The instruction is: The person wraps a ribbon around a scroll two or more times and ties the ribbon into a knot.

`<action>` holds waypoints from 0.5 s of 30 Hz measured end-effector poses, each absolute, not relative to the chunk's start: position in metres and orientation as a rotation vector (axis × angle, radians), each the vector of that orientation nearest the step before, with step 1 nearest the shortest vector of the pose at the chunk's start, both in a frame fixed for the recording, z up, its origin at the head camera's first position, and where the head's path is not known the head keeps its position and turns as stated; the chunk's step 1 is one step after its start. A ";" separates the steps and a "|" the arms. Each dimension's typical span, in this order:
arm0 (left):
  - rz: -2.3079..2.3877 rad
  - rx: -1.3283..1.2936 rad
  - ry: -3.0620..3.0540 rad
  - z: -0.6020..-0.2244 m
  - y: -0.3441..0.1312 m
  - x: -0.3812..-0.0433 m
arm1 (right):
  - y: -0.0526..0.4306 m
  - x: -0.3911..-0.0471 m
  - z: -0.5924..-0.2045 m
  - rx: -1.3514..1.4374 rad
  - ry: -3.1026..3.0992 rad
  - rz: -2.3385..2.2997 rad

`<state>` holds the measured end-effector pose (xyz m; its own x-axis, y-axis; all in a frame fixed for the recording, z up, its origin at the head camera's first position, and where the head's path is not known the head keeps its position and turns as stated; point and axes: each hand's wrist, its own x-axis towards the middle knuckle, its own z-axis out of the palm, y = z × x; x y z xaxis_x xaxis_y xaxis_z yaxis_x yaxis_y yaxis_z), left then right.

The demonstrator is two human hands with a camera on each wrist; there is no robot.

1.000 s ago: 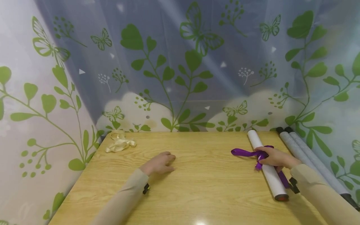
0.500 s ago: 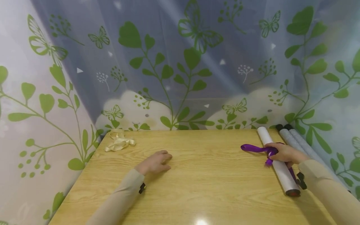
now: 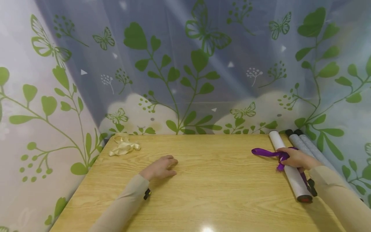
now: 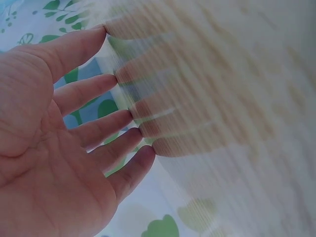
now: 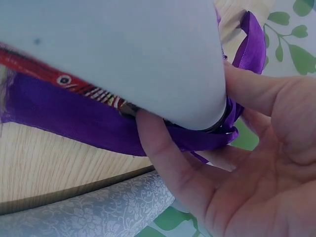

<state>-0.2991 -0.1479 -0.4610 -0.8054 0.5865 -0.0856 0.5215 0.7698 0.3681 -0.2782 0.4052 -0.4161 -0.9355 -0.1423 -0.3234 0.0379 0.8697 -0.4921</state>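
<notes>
At the right of the table, my right hand (image 3: 298, 159) grips a white rolled-up scroll (image 3: 294, 182) around its middle. A purple ribbon (image 3: 265, 152) is tied about the scroll, with a loop out to the left and a tail along the right side. Up close in the right wrist view, thumb and fingers curl round the white roll (image 5: 128, 54), and a strip of red printed pattern shows at its edge. My left hand (image 3: 160, 167) touches the tabletop left of centre, holding nothing. Its fingertips (image 4: 148, 150) meet the wood surface, fingers spread and fairly straight.
Two grey patterned rolls (image 3: 301, 144) with black ends lie along the table's right edge, close beside the scroll. A cream ribbon (image 3: 124, 147) lies crumpled at the back left of the wooden table (image 3: 203, 193). A leaf-printed curtain (image 3: 179, 80) encloses the back and sides.
My right hand has moved the scroll and its purple ribbon rightward, nearer the grey rolls. My left hand has shifted slightly left and stays on the table.
</notes>
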 end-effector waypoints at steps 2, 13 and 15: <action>0.495 0.882 2.766 -0.460 -0.148 -0.298 | 0.406 -0.279 -0.417 -0.087 2.702 -0.697; 0.612 0.854 2.768 -0.457 -0.162 -0.309 | 0.389 -0.275 -0.417 -0.217 3.015 -0.367; 0.642 0.821 2.776 -0.456 -0.166 -0.311 | 0.383 -0.275 -0.414 -0.185 3.041 -0.318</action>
